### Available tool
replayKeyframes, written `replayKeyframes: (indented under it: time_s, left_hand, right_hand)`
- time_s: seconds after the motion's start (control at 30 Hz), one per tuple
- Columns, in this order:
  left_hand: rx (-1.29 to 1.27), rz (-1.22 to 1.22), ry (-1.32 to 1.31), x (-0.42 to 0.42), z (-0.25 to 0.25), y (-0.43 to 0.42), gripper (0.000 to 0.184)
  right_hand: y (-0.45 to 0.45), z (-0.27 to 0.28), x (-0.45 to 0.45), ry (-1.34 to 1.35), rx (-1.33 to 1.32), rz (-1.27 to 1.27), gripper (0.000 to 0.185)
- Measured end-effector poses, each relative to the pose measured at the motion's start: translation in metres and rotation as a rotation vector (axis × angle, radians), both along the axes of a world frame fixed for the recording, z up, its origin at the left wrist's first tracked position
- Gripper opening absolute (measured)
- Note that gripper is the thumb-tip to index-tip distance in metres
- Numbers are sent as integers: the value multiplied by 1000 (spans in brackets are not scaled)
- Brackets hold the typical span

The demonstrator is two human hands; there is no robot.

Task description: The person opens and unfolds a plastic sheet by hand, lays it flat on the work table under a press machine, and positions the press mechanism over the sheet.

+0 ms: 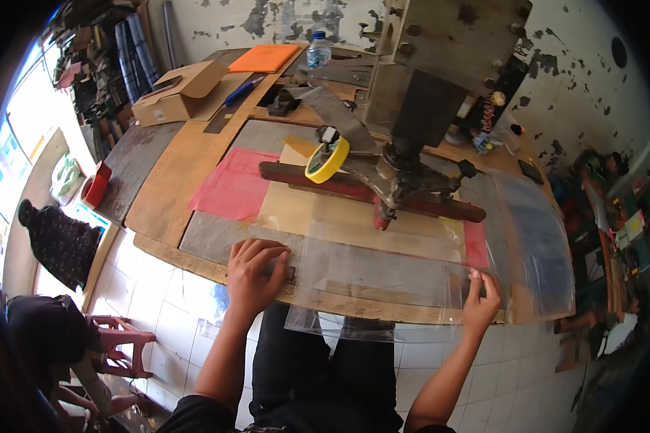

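Observation:
A clear plastic sheet (pixel 383 278) lies across the front of the work table, its near edge hanging over the rim above my lap. My left hand (pixel 253 276) is at the sheet's left edge, thumb and forefinger brought together there. At the right edge, my right hand (pixel 482 296) pinches the plastic between thumb and fingers. Beyond the sheet lies a tan board (pixel 325 215), with pink pieces (pixel 231 184) showing at its sides. Over it stands a metal press head (pixel 393 169) with a long red bar (pixel 440 207). A roll of yellow tape (pixel 327 160) hangs on the press.
More clear plastic sheets (pixel 534 238) lie on the table's right side. At the back left are a cardboard box (pixel 177 94), an orange sheet (pixel 263 58), a blue-handled tool (pixel 240 92) and a water bottle (pixel 318 54). Another person (pixel 47 339) is at lower left beside a red stool (pixel 126 346).

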State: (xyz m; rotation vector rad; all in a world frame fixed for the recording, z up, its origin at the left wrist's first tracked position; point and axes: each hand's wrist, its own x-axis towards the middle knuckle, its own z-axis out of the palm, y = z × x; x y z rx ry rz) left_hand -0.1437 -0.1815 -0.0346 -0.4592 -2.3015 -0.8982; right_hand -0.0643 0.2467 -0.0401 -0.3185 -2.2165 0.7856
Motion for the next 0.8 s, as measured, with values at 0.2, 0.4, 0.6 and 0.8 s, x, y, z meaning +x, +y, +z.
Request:
replayKeyframes:
  time_s: [0.2,0.4,0.6,0.8]
  left_hand:
    - [11,-17,-8,2,5,1,3]
    - [16,-28,-2,3,6,0,4]
    - [16,-39,-1,2,4,-2,6]
    - [11,0,-42,2,5,-3,10]
  right_hand:
    - [6,-4,-1,4,17,17,20]
    - [11,-9,-3,3,23,28,19]
    - [11,-5,-5,-47,16,61,21]
    - [9,10,-14,-125,-22,141,27]
